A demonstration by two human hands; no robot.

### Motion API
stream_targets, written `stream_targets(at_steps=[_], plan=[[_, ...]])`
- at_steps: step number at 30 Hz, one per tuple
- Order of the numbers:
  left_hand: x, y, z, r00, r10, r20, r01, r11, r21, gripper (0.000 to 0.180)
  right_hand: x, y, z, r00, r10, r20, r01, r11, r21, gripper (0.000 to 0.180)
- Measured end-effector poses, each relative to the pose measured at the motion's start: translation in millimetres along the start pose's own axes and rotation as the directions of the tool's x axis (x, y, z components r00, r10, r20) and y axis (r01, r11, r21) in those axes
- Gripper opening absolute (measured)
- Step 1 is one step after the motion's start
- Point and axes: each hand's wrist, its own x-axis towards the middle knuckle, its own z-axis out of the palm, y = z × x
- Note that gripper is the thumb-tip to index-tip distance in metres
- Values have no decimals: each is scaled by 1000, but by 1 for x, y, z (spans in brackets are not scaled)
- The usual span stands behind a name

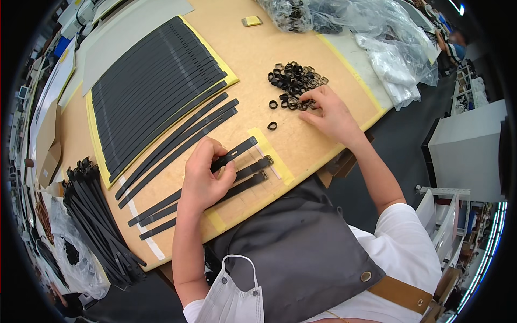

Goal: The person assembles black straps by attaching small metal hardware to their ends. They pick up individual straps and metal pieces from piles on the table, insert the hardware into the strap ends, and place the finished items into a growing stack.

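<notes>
My left hand (207, 175) is closed round a black strap (243, 148) that lies slantwise on the table, its slotted end sticking out past the fingers. Below it lie two more black straps (256, 168), each with a small metal-coloured fitting at its right end. At the right, my right hand (334, 116) reaches into the edge of a pile of small black loops (293, 78). Its thumb and fingers are apart, with loops between and beside them. Two single loops, one a black loop (272, 126), lie away from the pile toward me.
A yellow-edged board (156, 91) bears many black straps in a row. Several loose straps (177, 145) lie beside it. A bundle of straps (99, 215) hangs over the left edge. Clear plastic bags (388, 59) lie at the far right; a small yellow-and-grey piece (251, 21) lies at the back.
</notes>
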Motion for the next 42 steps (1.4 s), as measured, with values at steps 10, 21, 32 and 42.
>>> stream_targets(at_steps=[10,21,32,42], plan=[[-1,-2,-1,996,-93,7,93,996,15,16,-5,-7,14,987,-64,149,11,943,332,8],[2,6,-5,989,-136,63,134,990,40,18,-4,9,-5,950,-304,73,295,949,114,9],[2,7,-5,995,-84,49,82,995,48,17,5,-9,4,884,-342,318,323,940,111,9],[0,11,-5,994,-82,70,83,996,-12,19,5,-31,16,888,-271,372,25,835,550,14]])
